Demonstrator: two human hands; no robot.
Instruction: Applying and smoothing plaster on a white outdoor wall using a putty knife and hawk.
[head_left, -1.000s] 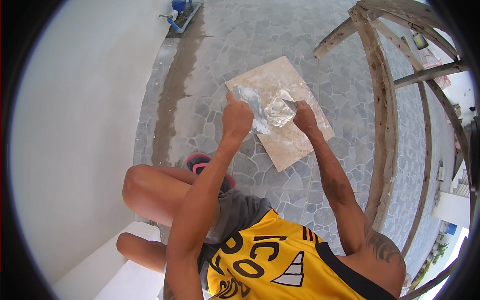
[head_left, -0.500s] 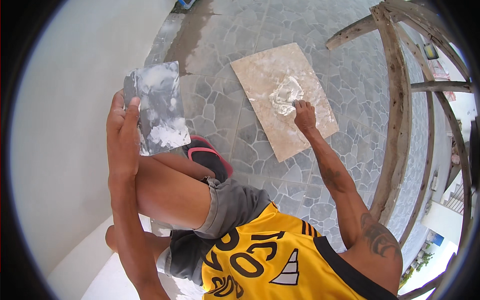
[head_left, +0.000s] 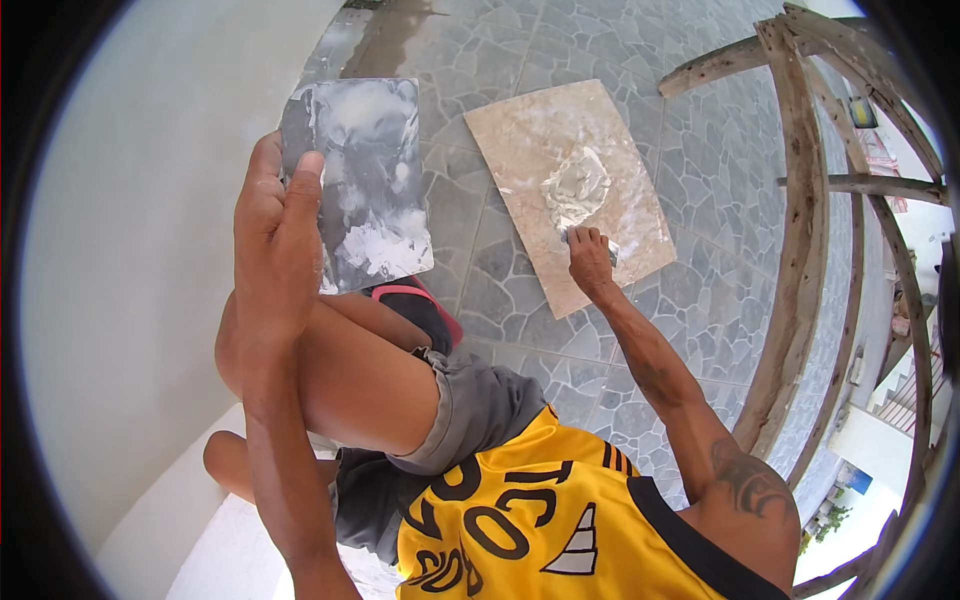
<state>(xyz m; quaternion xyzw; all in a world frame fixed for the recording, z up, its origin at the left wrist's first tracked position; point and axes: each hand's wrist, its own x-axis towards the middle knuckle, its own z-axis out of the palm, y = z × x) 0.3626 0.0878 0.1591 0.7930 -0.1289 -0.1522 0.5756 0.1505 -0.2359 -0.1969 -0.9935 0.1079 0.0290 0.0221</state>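
My left hand [head_left: 275,225] grips a grey rectangular plate [head_left: 368,185] by its left edge, thumb on top. White paste is smeared over that plate, thickest at its lower right. My right hand [head_left: 592,260] is closed on a flat grey scraper [head_left: 613,254], mostly hidden under the fingers. It works low over a beige marbled tile [head_left: 520,150] lying on the floor. A mound of wet white paste [head_left: 580,183] sits at the middle of the tile, just above my right fingers.
A pale wall [head_left: 150,250] rises close on my left. Grey stone-patterned flooring [head_left: 700,200] surrounds the tile. Rough wooden poles [head_left: 797,220] form a frame on the right. My foot in a black and pink flip-flop [head_left: 415,300] is below the plate.
My left hand has moved the grey plate up and to the right. My right hand has slid toward me across the tile, and the paste mound has changed shape.
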